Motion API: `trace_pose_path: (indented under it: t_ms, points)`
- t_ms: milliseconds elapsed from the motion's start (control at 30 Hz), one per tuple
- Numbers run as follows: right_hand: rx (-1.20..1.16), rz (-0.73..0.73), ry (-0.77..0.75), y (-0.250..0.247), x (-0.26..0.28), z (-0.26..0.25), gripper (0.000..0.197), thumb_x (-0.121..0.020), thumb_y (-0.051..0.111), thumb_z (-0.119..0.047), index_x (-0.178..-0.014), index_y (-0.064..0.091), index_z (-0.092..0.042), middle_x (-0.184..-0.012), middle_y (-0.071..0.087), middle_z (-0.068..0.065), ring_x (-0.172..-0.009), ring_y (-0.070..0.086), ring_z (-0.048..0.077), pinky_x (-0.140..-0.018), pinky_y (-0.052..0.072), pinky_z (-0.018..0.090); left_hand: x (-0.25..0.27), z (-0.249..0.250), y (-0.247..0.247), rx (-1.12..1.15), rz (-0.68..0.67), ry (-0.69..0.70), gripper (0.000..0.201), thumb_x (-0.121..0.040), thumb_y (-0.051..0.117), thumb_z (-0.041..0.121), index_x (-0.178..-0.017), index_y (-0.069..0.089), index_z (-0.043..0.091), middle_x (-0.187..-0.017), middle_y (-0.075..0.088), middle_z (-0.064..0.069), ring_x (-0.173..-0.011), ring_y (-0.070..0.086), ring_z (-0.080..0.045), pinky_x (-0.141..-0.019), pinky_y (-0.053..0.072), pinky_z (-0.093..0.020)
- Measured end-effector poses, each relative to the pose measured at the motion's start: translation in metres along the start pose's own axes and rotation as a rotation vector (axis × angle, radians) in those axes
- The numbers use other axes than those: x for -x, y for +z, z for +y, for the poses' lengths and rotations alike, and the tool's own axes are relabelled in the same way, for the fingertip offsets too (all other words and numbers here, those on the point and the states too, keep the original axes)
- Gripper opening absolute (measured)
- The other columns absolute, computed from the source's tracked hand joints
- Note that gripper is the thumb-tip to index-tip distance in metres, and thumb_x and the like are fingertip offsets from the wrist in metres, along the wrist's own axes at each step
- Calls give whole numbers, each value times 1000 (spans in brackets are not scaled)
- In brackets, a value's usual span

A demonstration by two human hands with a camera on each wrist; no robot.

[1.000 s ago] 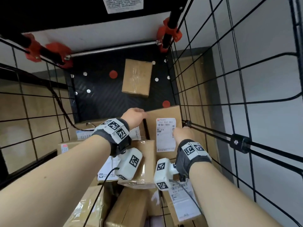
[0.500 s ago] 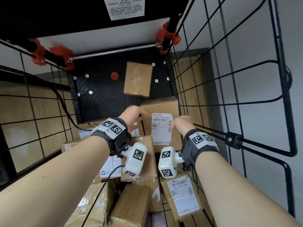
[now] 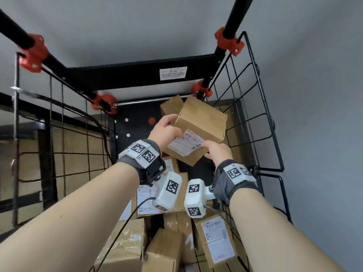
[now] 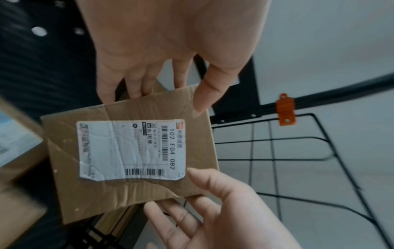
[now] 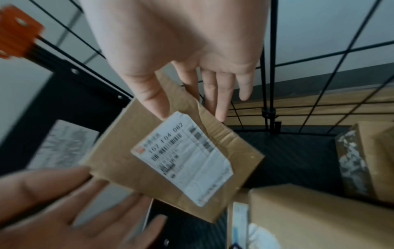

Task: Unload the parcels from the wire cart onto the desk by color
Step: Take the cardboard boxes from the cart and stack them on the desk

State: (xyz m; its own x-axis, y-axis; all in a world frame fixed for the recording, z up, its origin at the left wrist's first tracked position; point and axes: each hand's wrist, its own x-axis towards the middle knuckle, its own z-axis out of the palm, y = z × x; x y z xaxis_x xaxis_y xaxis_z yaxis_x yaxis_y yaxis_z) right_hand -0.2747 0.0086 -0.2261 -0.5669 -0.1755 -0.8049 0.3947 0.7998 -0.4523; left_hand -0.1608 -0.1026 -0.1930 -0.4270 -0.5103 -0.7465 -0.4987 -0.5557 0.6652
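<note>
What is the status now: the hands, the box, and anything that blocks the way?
Left hand and right hand grip a brown box, held above the pile. More boxes remain in the cart. Wire walls close on both sides.

Matt brown cardboard box [image 3: 200,124], creased, glossy clear tape over its wrinkled white paper label [image 4: 131,149]. Black-coated wire cart [image 3: 253,118] mesh, upper right; orange plastic clamps [image 3: 228,41].

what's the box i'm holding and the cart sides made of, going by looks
Held box: brown corrugated cardboard by its look, matte, creased, with glossy clear tape under a white paper label. Cart sides: thin rod in a grid, black and smooth, probably coated metal wire. Both hands, left and right, grip the box.
</note>
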Motion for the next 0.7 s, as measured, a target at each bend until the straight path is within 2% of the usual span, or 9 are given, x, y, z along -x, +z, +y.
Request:
trace_pose_path:
  t_ms: [67,133,200,267,367,433,500,600,700]
  points:
    - [-50,11,-39,-2,23,-8,50,-78,69,-27,-120,54,-5,-112,59,8,-105,58,26,-90,45,34,23,18,-7,-76,22,86,56,-80,58,1,-130,48,24,-115,61,0,-104,59,-18,-91,47,-36]
    - [-103,10,-116,-7,49,-21,45,-79,68,-27,-118,54,-9,-111,59,6,-102,57,24,-87,43,33,48,33,-19,-98,57,149,55,-82,59,2,-132,50,23,-109,62,3,-95,60,-13,-79,46,-27]
    - [-149,2,-237,-11,77,-38,37,-84,65,-30,-116,53,-16,-106,58,2,-92,56,19,-80,42,28,72,43,-32,-95,90,211,49,-82,59,0,-124,54,25,-99,64,3,-83,59,-6,-66,42,-18]
    - [-154,-1,-358,-10,106,-58,32,-87,61,-40,-110,50,-21,-105,59,0,-88,56,16,-73,43,27,98,51,-45,-77,130,271,43,-83,58,-2,-109,57,32,-91,66,6,-79,60,-4,-61,41,-14]
    - [-211,-51,-441,-3,149,-81,32,-86,58,-47,-105,44,-26,-112,61,4,-99,59,21,-86,50,36,137,62,-64,-25,165,351,50,-81,58,-4,-110,58,37,-96,70,3,-87,66,-13,-68,49,-23]
    - [-250,-75,-496,2,180,-90,32,-86,58,-48,-106,45,-27,-111,60,3,-100,59,21,-91,50,40,166,69,-77,22,176,415,57,-82,55,-7,-104,53,45,-92,70,4,-88,67,-15,-75,53,-32]
    - [-269,-82,-561,9,211,-95,33,-85,59,-49,-106,46,-27,-111,59,1,-102,58,21,-97,47,43,195,77,-92,50,202,481,60,-81,53,-10,-104,52,46,-92,70,2,-90,67,-19,-83,54,-38]
    - [-290,-92,-666,22,269,-102,32,-86,60,-44,-108,45,-27,-111,55,-2,-108,54,22,-100,44,43,243,89,-123,65,229,583,63,-80,51,-10,-121,52,38,-100,69,-2,-94,66,-22,-86,54,-38]
    - [-310,-92,-804,40,335,-110,29,-88,62,-34,-111,46,-28,-106,54,-8,-108,54,18,-101,43,41,295,96,-161,98,252,663,67,-81,54,-7,-133,44,34,-107,68,-3,-98,65,-22,-85,53,-37]
